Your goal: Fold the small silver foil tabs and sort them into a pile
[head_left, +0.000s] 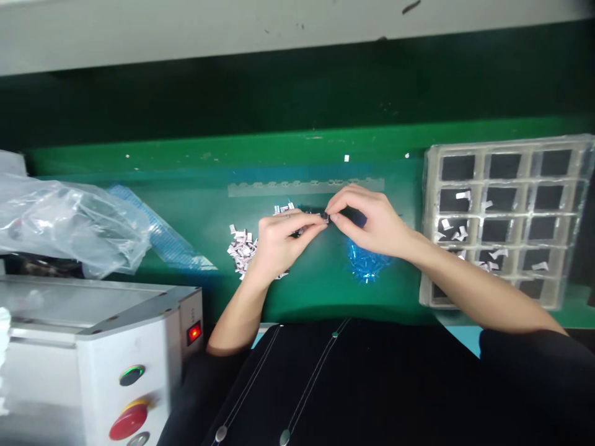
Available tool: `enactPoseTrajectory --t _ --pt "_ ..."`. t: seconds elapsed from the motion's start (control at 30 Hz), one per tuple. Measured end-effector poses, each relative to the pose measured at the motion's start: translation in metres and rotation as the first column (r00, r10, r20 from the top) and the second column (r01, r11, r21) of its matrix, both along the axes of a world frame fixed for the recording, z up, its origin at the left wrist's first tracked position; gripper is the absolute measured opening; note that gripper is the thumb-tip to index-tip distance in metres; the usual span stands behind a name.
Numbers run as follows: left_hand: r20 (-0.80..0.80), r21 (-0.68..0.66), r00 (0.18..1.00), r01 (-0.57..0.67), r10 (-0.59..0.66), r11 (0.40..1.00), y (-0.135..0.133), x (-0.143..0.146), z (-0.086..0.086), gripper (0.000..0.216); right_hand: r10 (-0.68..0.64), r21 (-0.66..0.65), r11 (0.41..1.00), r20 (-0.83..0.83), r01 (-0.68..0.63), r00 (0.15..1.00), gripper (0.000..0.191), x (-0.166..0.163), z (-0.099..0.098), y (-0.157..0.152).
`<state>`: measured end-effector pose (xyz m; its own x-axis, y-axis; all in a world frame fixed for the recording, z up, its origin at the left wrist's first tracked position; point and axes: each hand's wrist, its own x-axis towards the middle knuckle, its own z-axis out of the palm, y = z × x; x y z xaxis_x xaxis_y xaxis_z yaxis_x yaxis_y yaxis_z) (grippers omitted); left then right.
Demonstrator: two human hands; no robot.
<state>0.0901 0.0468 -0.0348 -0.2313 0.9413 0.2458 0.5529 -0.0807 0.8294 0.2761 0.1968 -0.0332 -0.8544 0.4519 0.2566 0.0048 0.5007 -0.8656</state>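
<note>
Both hands meet over the green mat [316, 279], fingertips pinched together around a tiny dark piece [326, 217]. My left hand [283, 238] is closed on it from the left, thumb against forefinger. From the right, my right hand [367, 220] pinches at the same piece, too small to name. A heap of small white-and-dark parts [242, 248] lies beside and partly behind my left hand. Several more small parts [284, 207] lie just beyond its knuckles. Below my right hand sits a pile of blue film scraps [366, 260].
On the right stands a clear compartment tray [432, 223] with several small white pieces, partly under my right forearm. A clear strip [260, 188] lies beyond the hands. On the left are plastic bags [111, 229], blue film sheet [171, 238] and a grey machine [134, 334] with a red button [129, 422].
</note>
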Motion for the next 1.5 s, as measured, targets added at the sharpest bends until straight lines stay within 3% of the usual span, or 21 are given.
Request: enactPoseTrajectory --t 0.17,0.27,0.5,0.6,0.77,0.9,1.07,1.17,1.3,1.5 --pt "0.021 0.003 1.000 0.017 -0.017 1.000 -0.002 0.001 0.000 0.005 -0.004 0.034 0.999 -0.004 0.004 1.000 0.012 0.000 -0.002 0.000" --pt "0.018 -0.016 1.000 0.008 -0.008 1.000 -0.002 0.001 0.000 0.007 -0.014 0.006 1.000 -0.013 0.014 1.000 0.023 0.000 -0.002 0.001" --pt "0.000 -0.025 1.000 0.025 -0.025 0.999 -0.001 0.002 0.001 0.010 0.095 -0.035 0.995 -0.033 -0.096 0.995 0.023 0.000 -0.002 0.003" --pt "-0.054 -0.031 0.998 0.021 -0.022 0.999 -0.002 -0.006 0.010 0.015 0.076 0.015 0.997 -0.048 -0.076 0.996 0.020 0.000 -0.002 0.006" --pt "-0.186 -0.065 0.976 -0.127 0.113 0.990 -0.016 -0.048 0.037 0.017 -0.004 0.086 0.996 -0.006 0.005 1.000 0.015 0.002 -0.003 0.008" --pt "-0.310 -0.354 0.950 -0.082 -0.034 0.932 -0.033 -0.080 0.048 0.015 -0.043 0.081 0.996 0.054 0.038 0.998 0.018 0.002 -0.008 0.005" --pt "-0.370 -0.572 0.901 -0.030 -0.225 0.820 -0.040 -0.089 0.034 0.018 -0.011 0.022 1.000 0.064 0.010 0.998 0.021 0.002 -0.006 0.002" --pt "-0.403 -0.589 0.881 -0.042 -0.249 0.807 -0.040 -0.086 0.027 0.014 0.022 -0.023 1.000 0.037 -0.021 0.999 0.022 0.001 -0.003 0.005" --pt "-0.382 -0.577 0.885 -0.002 -0.268 0.817 -0.039 -0.083 0.030 0.009 0.005 -0.047 0.999 0.025 -0.004 1.000 0.019 0.001 0.001 0.010" --pt "-0.387 -0.503 0.894 0.000 -0.226 0.864 -0.034 -0.079 0.038 0.024 0.055 -0.092 0.994 0.043 -0.051 0.998 0.020 0.001 0.001 0.007"
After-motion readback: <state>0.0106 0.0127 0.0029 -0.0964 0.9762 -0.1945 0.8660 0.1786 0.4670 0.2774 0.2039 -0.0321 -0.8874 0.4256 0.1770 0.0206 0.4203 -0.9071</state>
